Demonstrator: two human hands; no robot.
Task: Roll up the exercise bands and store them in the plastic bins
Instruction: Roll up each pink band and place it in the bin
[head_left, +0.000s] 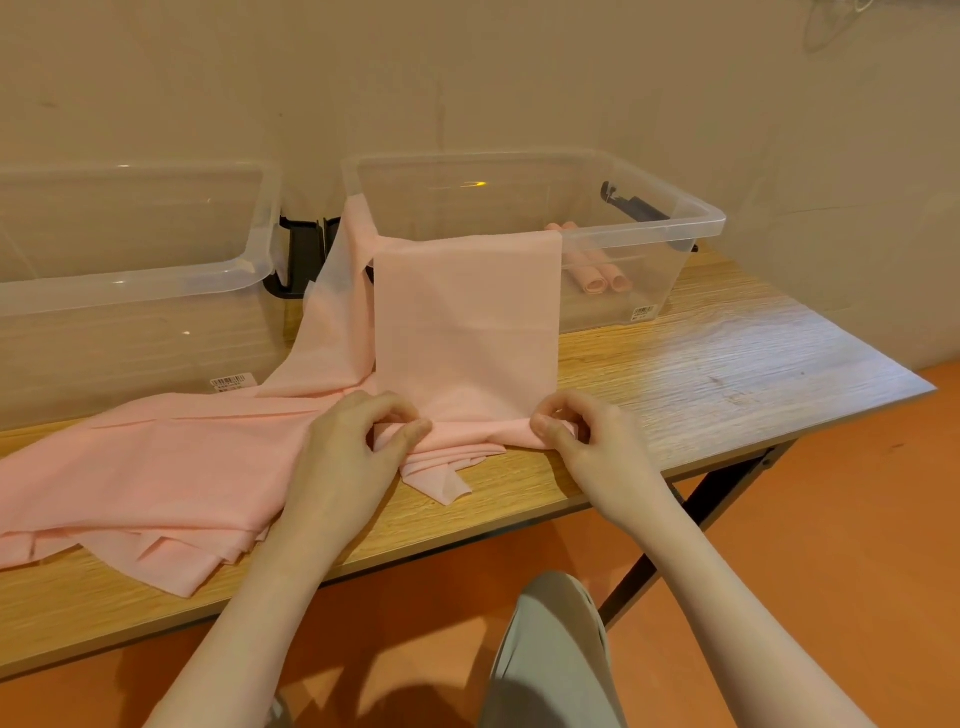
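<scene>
Head view: left hand (358, 441) and right hand (576, 431) each pinching near end of pink band (467, 322), lying on table (701, 364), draping over right bin (696, 218) rim. Thin, limp, stretchy (probably slippery); holding both corners, rolling evenly.

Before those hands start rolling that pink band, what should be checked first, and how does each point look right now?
1. Left hand pinches the band's near end: ok.
2. Right hand pinches the same end: ok.
3. Band lies flat: ok, though its far end hangs over the right bin's rim.
4. Spare bands clear of the roll: not ok, they touch it.
5. Room beside the rolled bands in the bin: ok.
</scene>
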